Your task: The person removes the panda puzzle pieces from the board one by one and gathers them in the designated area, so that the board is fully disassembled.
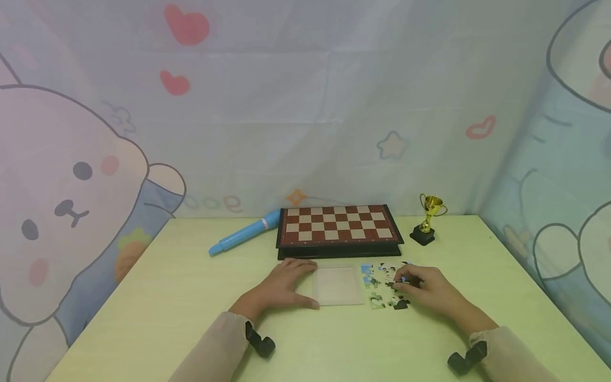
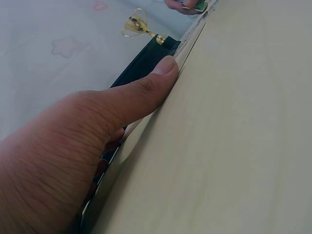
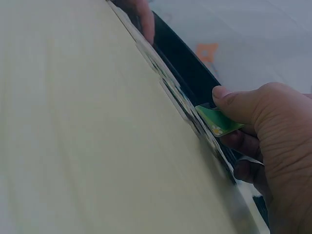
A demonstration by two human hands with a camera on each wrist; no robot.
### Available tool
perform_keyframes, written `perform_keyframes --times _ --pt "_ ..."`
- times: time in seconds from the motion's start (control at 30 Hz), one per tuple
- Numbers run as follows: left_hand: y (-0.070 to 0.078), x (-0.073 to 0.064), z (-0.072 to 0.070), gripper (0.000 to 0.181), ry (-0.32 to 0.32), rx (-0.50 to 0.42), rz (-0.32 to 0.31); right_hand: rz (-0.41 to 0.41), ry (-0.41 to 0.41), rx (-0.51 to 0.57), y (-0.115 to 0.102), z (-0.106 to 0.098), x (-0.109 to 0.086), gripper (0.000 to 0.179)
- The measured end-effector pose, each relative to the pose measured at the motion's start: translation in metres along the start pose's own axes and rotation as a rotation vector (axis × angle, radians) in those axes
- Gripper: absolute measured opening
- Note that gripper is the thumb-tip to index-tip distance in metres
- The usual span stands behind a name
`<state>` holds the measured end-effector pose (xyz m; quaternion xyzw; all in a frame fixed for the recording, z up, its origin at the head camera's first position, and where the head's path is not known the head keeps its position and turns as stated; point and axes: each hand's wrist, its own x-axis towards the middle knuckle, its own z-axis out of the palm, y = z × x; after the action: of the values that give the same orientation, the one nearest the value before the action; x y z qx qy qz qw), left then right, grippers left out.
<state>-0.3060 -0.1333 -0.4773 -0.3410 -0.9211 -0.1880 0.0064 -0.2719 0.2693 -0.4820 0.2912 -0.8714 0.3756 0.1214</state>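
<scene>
My left hand (image 1: 282, 286) rests on the table at the left side of a shallow, pale square tray (image 1: 339, 286). Its thumb lies by the near left corner and its fingers by the far left one; the left wrist view shows the thumb (image 2: 151, 87) stretched along the edge. Between thumb and fingers, my right hand (image 1: 431, 289) pinches a green jigsaw puzzle piece (image 3: 215, 121) with a small flower printed on it. Beneath and beside that hand, several puzzle pieces (image 1: 376, 301) lie to the right of the tray, some of them partly hidden by the fingers.
A red-and-white chessboard box (image 1: 339, 225) stands behind the tray. To its left lies a blue pen-shaped object (image 1: 243, 235); a gold trophy cup (image 1: 431, 207) on a black base stands at the right. A printed cloth (image 1: 286, 116) hangs behind the table.
</scene>
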Motion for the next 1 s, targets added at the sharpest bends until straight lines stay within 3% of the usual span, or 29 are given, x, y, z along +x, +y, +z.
perform_keyframes --times 0.4,0.73,1.0 --pt "-0.001 -0.001 -0.001 0.098 -0.001 -0.002 0.002 0.042 -0.013 -0.004 0.015 -0.022 -0.021 0.016" --pt "-0.001 0.000 -0.001 0.099 0.000 -0.003 -0.001 -0.234 -0.017 0.050 0.020 -0.026 -0.021 0.029" --pt "-0.002 0.000 0.001 0.097 0.004 0.009 0.006 -0.208 -0.072 0.044 0.027 -0.026 -0.023 0.023"
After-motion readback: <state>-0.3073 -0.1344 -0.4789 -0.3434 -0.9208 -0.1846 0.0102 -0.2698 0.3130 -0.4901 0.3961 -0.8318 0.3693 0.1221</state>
